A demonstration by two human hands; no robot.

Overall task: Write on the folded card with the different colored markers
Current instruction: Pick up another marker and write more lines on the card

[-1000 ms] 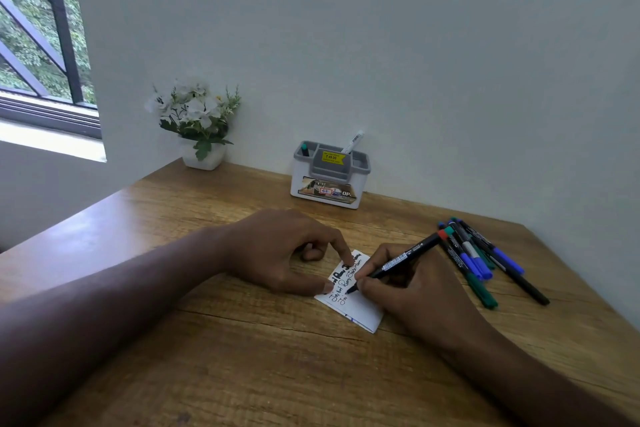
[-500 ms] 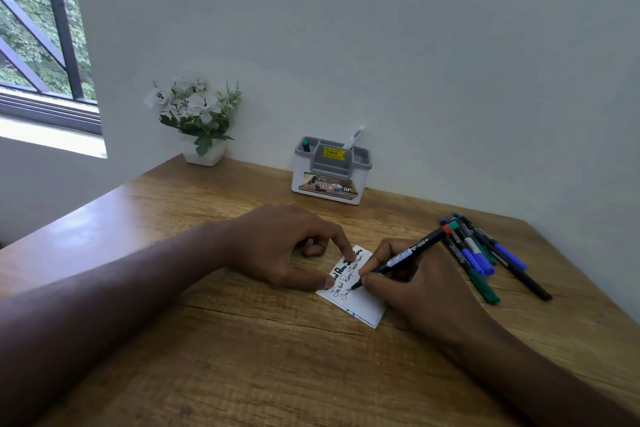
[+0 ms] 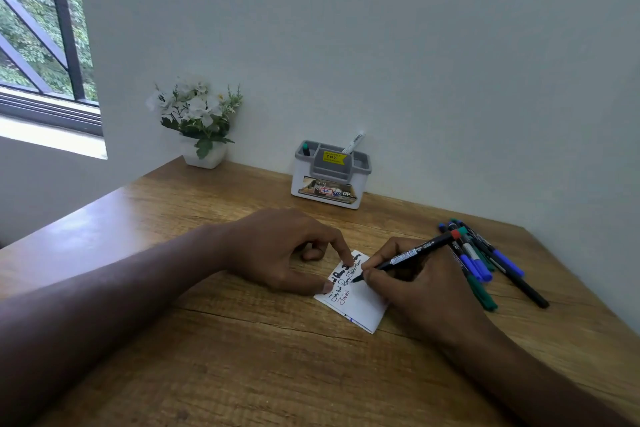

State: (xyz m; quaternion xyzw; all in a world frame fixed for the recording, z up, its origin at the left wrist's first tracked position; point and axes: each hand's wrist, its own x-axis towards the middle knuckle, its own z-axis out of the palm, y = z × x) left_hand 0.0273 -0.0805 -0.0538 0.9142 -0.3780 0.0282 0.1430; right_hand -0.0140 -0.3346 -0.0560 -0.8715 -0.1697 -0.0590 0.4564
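At frame centre, the folded card (image 3: 360, 305) lies pinned by the left hand (image 3: 277, 253)'s thumb and forefinger; the right hand (image 3: 415, 284), pinching the red-capped marker (image 3: 408, 255), has shifted its tip right, so line 3 is lengthening.

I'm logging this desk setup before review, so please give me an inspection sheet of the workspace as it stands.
Surface: wooden desk, in a wall corner.
Job's things: folded card lying flat, several lines written; marker tip on the card; spare markers piled to the right.
Clutter: desk organizer with a pen inside; flower pot.
Grippers: left hand presses the card with fingertips; right hand grips the marker.
Cables: nothing seen.
Surroundings: pale walls, window at left.
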